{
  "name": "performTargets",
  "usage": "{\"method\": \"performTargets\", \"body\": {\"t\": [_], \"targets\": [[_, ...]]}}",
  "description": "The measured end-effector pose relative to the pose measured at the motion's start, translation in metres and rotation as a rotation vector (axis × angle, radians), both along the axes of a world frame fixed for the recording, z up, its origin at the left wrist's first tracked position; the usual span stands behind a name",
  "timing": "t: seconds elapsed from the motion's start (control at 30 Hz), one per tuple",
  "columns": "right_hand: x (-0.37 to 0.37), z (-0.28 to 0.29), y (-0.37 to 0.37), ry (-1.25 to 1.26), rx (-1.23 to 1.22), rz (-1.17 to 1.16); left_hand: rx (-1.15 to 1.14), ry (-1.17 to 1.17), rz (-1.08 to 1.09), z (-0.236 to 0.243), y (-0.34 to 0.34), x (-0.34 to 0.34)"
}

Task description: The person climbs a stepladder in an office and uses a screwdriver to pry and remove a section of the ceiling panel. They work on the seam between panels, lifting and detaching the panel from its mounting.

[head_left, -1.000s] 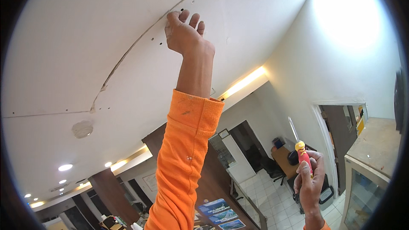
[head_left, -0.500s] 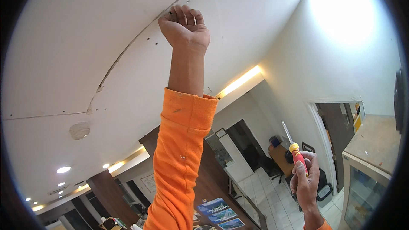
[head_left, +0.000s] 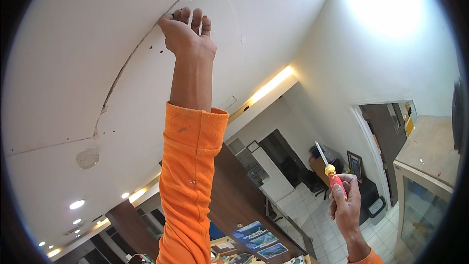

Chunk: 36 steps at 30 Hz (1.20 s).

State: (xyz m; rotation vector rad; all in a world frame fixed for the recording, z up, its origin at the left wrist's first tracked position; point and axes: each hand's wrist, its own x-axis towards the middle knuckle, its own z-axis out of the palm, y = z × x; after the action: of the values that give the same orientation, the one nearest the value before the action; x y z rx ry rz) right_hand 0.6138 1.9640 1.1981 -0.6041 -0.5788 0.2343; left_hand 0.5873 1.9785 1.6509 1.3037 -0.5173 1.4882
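My left hand (head_left: 189, 36) is raised to the white ceiling panel (head_left: 141, 5), beside the long curved seam (head_left: 128, 61). Its thumb and forefinger come together at that seam, with a small dark spot by the fingertips; whether they pinch something there, I cannot make out. The other fingers are loosely curled. Lower down on the right, my right hand (head_left: 348, 203) is closed around a screwdriver (head_left: 336, 178) with a red and yellow handle. Its metal shaft points up and to the left, well apart from the ceiling.
Several small dark holes and a round pale patch (head_left: 88, 158) mark the ceiling. A cabinet with a glass front (head_left: 424, 205) stands at the right, near a doorway (head_left: 386, 137). Below are a tiled floor (head_left: 312, 230), an office chair (head_left: 312, 182) and a blue poster (head_left: 259, 238).
In the picture, the left hand and ceiling seam have shifted left, and its fingers are more spread. The right hand still holds the screwdriver, slightly further left.
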Motion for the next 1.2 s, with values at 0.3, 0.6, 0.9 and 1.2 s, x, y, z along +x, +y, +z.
{"method": "performTargets", "body": {"t": [0.3,0.6,0.9,1.2], "targets": [[0.002,-0.013,0.009,0.025,-0.012,0.027,0.201,-0.047,0.225,-0.009,0.006,0.009],[-0.005,-0.022,0.008,0.054,-0.024,0.090,0.244,-0.095,0.448,-0.007,0.019,0.001],[-0.005,-0.027,0.014,0.105,-0.059,0.126,0.053,0.064,-0.272,0.031,0.021,0.002],[0.001,-0.030,0.019,0.090,-0.034,0.132,0.083,-0.030,-0.005,0.009,0.014,0.001]]}}
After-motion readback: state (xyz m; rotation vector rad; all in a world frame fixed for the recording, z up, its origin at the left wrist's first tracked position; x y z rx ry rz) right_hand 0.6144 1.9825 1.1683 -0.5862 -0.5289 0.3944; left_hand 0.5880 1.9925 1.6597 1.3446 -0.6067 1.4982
